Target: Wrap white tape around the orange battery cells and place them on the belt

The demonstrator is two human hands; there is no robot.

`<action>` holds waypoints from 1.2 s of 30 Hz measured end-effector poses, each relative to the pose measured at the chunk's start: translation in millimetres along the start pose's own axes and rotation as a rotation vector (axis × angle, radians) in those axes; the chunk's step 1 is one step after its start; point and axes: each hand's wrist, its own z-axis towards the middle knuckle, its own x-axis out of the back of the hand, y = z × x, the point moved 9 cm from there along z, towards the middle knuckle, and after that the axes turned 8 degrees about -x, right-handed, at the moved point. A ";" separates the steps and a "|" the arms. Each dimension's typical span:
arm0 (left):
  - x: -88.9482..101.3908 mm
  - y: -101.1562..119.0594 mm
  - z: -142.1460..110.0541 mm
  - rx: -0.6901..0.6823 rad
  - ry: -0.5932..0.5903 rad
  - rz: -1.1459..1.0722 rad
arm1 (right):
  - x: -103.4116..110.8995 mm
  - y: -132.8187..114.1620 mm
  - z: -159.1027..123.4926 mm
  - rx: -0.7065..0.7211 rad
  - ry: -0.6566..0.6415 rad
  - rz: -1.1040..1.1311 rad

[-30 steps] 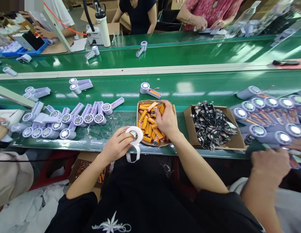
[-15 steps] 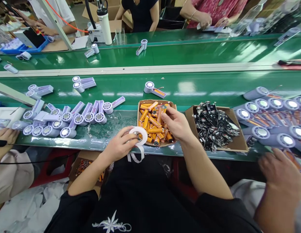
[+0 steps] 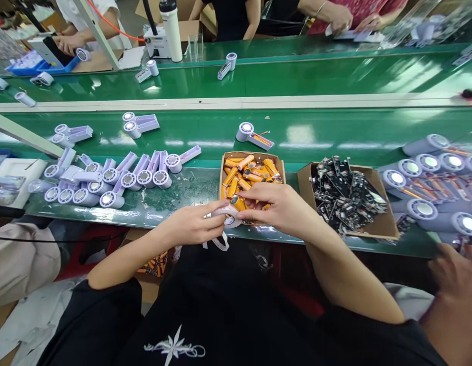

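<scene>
My left hand (image 3: 199,222) is closed around a roll of white tape (image 3: 231,219), with a loose strip of tape (image 3: 220,242) dangling beneath it. Pinched in my right hand (image 3: 277,206) is an orange battery cell (image 3: 238,202), held against the roll so that both hands meet. Behind my fingers stands a cardboard box (image 3: 222,175) full of orange battery cells (image 3: 254,175). My fingers hide part of the roll and most of the held cell.
Purple fan housings (image 3: 144,178) lie in a row on the left. To the right, a cardboard box (image 3: 390,231) holds black circuit boards (image 3: 346,195), with more housings (image 3: 422,208) beyond. A co-worker's hand (image 3: 454,269) is at far right. A green conveyor (image 3: 197,127) runs across.
My right hand has moved from over the cell box down and left, bringing the battery cell against the tape roll. The left hand keeps its hold on the roll.
</scene>
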 end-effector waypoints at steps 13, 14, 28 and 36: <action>13.7 -16.5 16.2 0.296 0.034 0.100 | -32.1 58.4 -31.1 -0.346 0.636 0.890; 14.8 -15.6 14.7 0.364 0.062 0.118 | -39.2 58.0 -38.2 -0.324 0.731 0.937; -88.8 -84.4 -130.3 0.787 -0.076 -0.313 | 2.3 89.3 -31.4 -0.221 0.753 0.991; -136.9 -206.9 -128.9 1.036 -0.505 -0.104 | 20.8 82.3 -69.4 -0.216 0.742 0.765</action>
